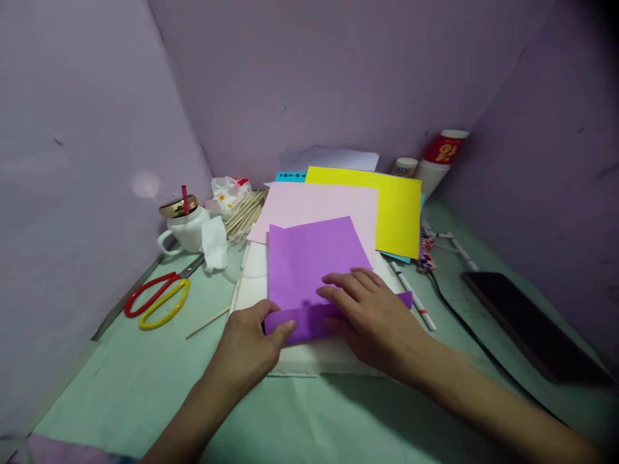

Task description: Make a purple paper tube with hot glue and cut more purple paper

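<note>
A sheet of purple paper (309,264) lies on a white board (314,362), its near edge folded up into a band. My left hand (251,338) pinches the left end of that band, thumb on top. Over the right part of the fold rests my right hand (365,316), fingers spread apart on the paper; its thumb is partly hidden. Behind the purple sheet lie a pink sheet (319,201) and a yellow sheet (400,216).
At left are scissors (164,293), a white mug (186,231), a crumpled tissue (214,241) and several wooden sticks (245,216). Stacked paper cups (435,169) lean at the back right. A pen (413,298), a black cable (476,341) and a phone (527,325) lie at right.
</note>
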`<state>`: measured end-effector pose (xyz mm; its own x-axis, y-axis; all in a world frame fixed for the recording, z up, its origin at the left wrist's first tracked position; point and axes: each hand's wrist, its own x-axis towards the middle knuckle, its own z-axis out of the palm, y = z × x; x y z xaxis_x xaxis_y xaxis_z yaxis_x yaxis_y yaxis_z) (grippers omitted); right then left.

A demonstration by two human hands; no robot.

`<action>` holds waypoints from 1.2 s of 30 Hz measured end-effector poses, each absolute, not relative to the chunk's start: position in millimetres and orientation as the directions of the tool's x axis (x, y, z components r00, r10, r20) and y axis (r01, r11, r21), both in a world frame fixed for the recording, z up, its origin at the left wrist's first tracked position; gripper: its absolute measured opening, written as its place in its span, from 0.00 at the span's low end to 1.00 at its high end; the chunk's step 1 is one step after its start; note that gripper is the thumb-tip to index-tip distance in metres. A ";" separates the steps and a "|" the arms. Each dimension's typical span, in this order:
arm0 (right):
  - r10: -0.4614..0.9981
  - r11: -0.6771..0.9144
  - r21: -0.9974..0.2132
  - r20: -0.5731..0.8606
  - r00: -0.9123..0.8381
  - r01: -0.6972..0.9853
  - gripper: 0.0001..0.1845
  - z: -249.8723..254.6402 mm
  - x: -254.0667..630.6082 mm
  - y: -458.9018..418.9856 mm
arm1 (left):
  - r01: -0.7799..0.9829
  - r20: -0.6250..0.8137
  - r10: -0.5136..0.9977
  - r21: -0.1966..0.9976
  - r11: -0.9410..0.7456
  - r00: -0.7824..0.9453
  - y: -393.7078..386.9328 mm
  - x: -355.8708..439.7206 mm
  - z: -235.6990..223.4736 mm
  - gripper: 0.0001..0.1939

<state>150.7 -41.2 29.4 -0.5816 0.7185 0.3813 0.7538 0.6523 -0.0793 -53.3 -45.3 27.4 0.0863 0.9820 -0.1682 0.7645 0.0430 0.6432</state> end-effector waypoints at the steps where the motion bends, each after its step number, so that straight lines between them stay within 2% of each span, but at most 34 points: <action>1: 0.650 0.692 -0.023 0.454 -0.609 0.721 0.13 26.8 152.9 -44.8 | 0.771 -0.166 0.982 0.635 0.041 0.085 -44.6 -53.5 27.7 0.11; 4: 0.574 0.725 0.046 0.512 -0.639 0.687 0.14 16.7 157.8 -53.3 | 0.788 -0.162 0.983 0.615 0.036 0.082 -42.9 -53.8 28.1 0.11; 8: 0.668 0.686 -0.019 0.413 -0.619 0.727 0.17 2.0 162.7 -50.2 | 0.824 -0.189 0.978 0.565 0.037 0.086 -41.4 -52.8 29.3 0.12; 13: 0.687 0.709 -0.091 0.310 -0.657 0.699 0.19 -2.8 166.6 -36.1 | 0.897 -0.192 0.980 0.440 0.043 0.048 -40.9 -52.0 29.1 0.15; 18: 0.721 0.692 -0.186 0.169 -0.671 0.697 0.22 0.6 164.4 -32.9 | 0.851 -0.169 0.985 0.521 0.064 0.029 -38.2 -55.4 23.2 0.16; 25: 0.728 0.686 -0.192 0.185 -0.661 0.702 0.23 -6.1 164.3 -32.0 | 0.695 -0.130 0.988 0.718 0.039 0.079 -38.3 -66.5 13.4 0.22; 32: 0.755 0.656 -0.230 0.197 -0.626 0.719 0.22 -0.6 162.3 -36.5 | 0.710 -0.122 0.988 0.703 0.023 0.089 -44.5 -68.3 11.7 0.19; 36: 0.776 0.631 -0.251 0.199 -0.599 0.734 0.25 4.1 162.4 -40.2 | 0.662 -0.079 0.992 0.749 -0.006 0.099 -46.9 -70.6 12.0 0.18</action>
